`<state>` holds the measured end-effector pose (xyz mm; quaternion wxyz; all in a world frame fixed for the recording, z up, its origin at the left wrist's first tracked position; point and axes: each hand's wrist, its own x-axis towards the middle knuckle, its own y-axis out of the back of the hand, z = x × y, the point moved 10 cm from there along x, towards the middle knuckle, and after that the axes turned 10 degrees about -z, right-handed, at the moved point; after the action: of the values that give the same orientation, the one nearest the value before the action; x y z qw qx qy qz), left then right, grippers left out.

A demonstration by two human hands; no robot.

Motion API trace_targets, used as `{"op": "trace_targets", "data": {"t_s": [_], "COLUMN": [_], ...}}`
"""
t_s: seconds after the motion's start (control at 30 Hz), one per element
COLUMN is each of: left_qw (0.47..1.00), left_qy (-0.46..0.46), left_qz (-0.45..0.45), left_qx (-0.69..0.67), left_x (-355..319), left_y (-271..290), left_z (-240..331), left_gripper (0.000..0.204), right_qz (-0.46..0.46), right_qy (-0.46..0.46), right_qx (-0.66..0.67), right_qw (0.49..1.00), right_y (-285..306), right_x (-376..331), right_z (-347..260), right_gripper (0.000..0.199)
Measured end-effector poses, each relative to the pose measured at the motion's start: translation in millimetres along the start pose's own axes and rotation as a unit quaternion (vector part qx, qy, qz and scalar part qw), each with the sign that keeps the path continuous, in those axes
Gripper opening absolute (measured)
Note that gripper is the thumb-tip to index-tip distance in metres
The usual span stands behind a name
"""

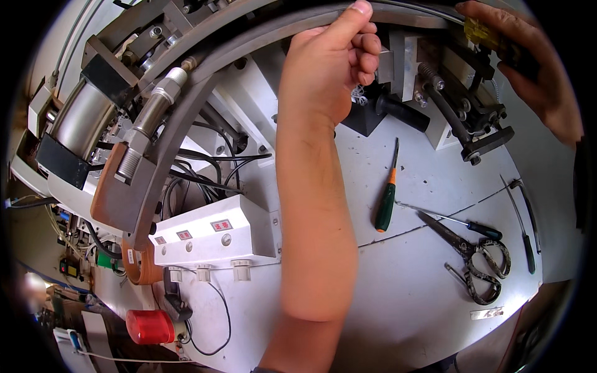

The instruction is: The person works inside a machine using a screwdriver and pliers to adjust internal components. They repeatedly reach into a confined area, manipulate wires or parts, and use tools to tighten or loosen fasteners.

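My left hand (339,59) reaches up the middle to a curved grey metal bar (249,40) on the machine. Its fingers are curled and the thumb presses at the bar's upper edge; whatever they pinch is hidden. At the upper right, my right hand (535,59) grips the yellow handle of a screwdriver (479,32). The long thin shaft runs left along the bar toward my left thumb. Below the hands lies a green-and-orange screwdriver (387,202), with black scissors (466,248) and a dark-handled screwdriver (484,230) to its right.
A white control box (214,233) with several knobs stands left of my forearm, cables (205,174) behind it. A red beacon lamp (150,327) sits at the lower left. Machine brackets (466,118) rise at the right. A slim pointed tool (527,248) lies near the table's right edge.
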<state>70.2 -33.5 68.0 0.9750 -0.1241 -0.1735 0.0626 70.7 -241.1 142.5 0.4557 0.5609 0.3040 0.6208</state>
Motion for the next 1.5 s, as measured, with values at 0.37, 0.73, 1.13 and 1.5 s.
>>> {"op": "trace_targets", "data": {"t_s": [0.37,0.73,1.13,1.5], "left_qw": [0.997,0.997,0.989,0.987], "left_qy": [0.007,-0.037,-0.028,-0.039], "left_qz": [-0.074,-0.064,-0.129,-0.145], "left_qx": [-0.016,-0.004,-0.067,-0.055], "left_x": [3.2,-2.2,4.9,11.6], "left_y": [-15.4,-23.7,-28.7,-34.2], "left_z": [-2.5,1.9,-0.1,-6.3], "left_gripper": [0.030,0.032,0.025,0.023], "right_qz": [-0.010,-0.021,-0.007,-0.010], "right_qy": [-0.011,-0.045,-0.043,-0.065], "right_qx": [-0.021,-0.047,-0.048,-0.060], "right_qw": [1.000,0.998,0.998,0.996], "right_y": [0.1,8.2,-7.1,6.8], "right_x": [6.8,-6.0,13.3,3.3], "right_z": [-9.5,-8.2,-33.0,-26.2], "right_gripper": [0.071,0.068,0.065,0.063]}}
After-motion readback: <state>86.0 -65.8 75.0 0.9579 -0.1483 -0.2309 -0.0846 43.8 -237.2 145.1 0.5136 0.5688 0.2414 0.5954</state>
